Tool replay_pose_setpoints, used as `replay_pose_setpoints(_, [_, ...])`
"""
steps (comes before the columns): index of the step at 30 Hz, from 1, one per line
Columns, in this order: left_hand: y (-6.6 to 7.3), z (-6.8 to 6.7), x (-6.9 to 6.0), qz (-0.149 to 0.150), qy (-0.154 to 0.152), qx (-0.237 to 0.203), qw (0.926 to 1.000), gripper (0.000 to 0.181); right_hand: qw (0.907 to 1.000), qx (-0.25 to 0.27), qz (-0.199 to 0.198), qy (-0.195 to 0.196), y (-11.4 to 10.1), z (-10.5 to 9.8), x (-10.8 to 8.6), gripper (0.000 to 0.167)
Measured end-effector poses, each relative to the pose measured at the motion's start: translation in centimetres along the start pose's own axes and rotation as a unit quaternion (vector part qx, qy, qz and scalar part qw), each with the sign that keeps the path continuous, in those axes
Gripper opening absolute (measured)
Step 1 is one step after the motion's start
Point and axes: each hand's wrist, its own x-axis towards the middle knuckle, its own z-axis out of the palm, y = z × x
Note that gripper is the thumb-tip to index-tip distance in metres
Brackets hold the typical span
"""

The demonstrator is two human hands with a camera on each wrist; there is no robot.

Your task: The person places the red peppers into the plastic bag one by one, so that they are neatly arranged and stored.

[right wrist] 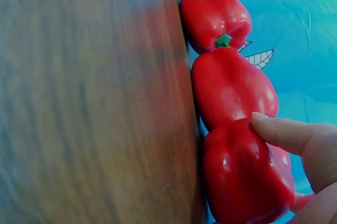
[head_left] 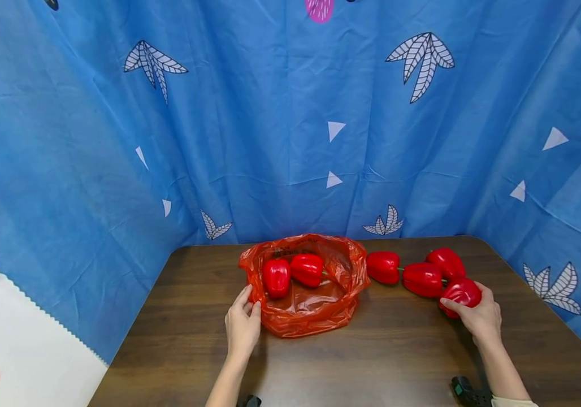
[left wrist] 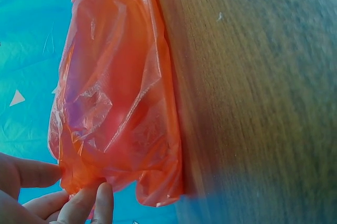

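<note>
An orange-red plastic bag lies wide open on the table, with two red bell peppers inside. My left hand pinches the bag's left edge; in the left wrist view, thumb and fingers hold the crumpled film. To the right, my right hand grips the nearest red pepper, thumb on its near side. The right wrist view shows that pepper against the thumb and fingertips of the hand. Several other peppers sit beside it, resting on the table.
A brown wooden table carries everything. Behind and at the sides hangs a blue curtain with leaf prints. One red pepper stands close to the bag's right edge. A black device is strapped near the right wrist.
</note>
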Motion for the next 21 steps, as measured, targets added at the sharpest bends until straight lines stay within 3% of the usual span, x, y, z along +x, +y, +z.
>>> replay_pose_setpoints(14, [-0.1,0.0,-0.1,-0.006,0.001,-0.005,1.0,0.043,0.9995,-0.018,0.023,0.008,-0.2,-0.2,0.3,0.095])
replay_pose_setpoints(21, [0.1,0.0,0.0,-0.009,0.002,-0.009,0.9999,0.043,0.9989,-0.007,0.019,0.043,-1.4,-1.2,-0.3,0.095])
